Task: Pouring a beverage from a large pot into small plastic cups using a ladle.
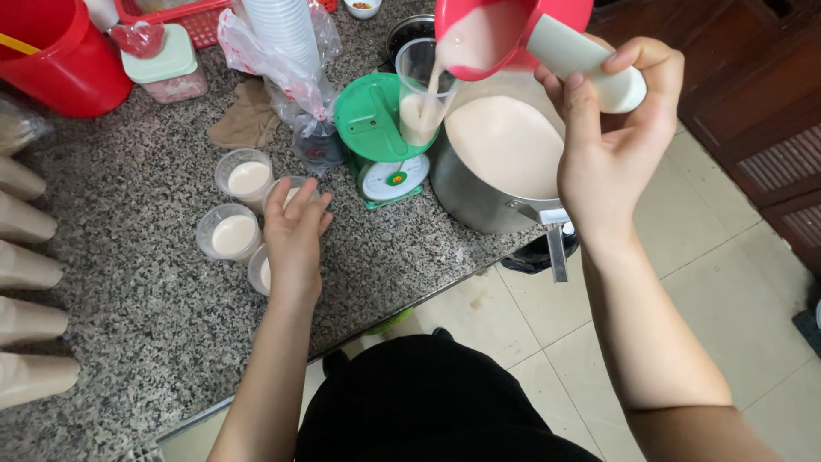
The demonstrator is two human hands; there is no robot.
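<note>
A red ladle [492,30] with a cream handle is held tilted above one clear plastic cup [421,90], and a stream of pale, milky liquid is shown falling from its lip into that cup. The cup is stood upright on one green kitchen scale [376,137] and is seen roughly half full. The ladle's handle is clamped in the right hand [611,145], fingers curled over it and thumb beneath, up and to the right of the cup. One steel pot [496,184] of the same liquid is placed just beside the scale, at the counter's edge.

Four filled cups are counted to the left of the scale: two lie open to view [246,177] [229,233], and two are partly hidden beneath the left hand [295,235]. That hand is laid over them with the fingers spread and touching their rims; nothing is clasped in it.

Farther out on the granite counter [128,282] are seen one bagged stack of cups [286,43], one brown cloth [248,115], one red bucket [60,60], and five tan paper pouches [26,325] along the left edge.
</note>
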